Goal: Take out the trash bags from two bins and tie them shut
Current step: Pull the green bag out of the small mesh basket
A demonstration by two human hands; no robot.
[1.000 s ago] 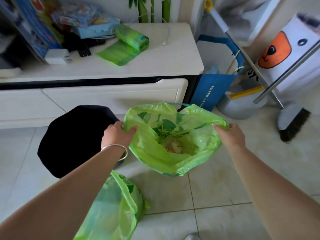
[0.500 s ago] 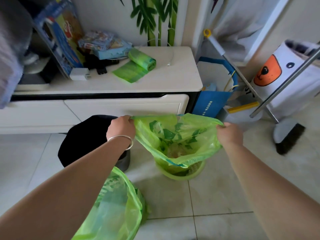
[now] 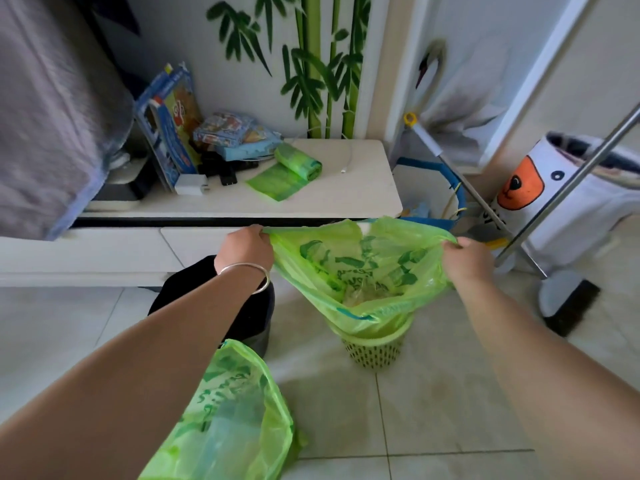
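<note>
Two bare hands hold a green trash bag [image 3: 360, 271] by its rim at the centre of the frame. The left hand [image 3: 246, 247] pinches the rim's left edge, a silver bangle [image 3: 247, 271] on its wrist; the right hand [image 3: 467, 259] grips the right edge, fingers curled round the plastic. Between the two grips the bag's mouth is stretched wide, showing some rubbish at the bottom. The bag's lower part still sits inside a small green mesh bin [image 3: 375, 348], which stands on the tiled floor [image 3: 450, 403] just below centre.

Left of that bin, partly behind the left forearm, stands a dark bin [image 3: 249, 317]; whether it holds a liner cannot be told. At the lower centre of the frame, a second green bag [image 3: 228, 420] lies on the floor, already out of a bin; its top is hidden, so whether it is tied cannot be told.

Behind, a white table [image 3: 346, 195] carries a roll of fresh green bags [image 3: 298, 161]. A broom [image 3: 568, 306] leans at the right edge.

The step in hand looks like lifting this bag clear of the mesh bin. The next move likely calls for raising it straight up until the bottom clears, then bringing both edges together to knot them.
</note>
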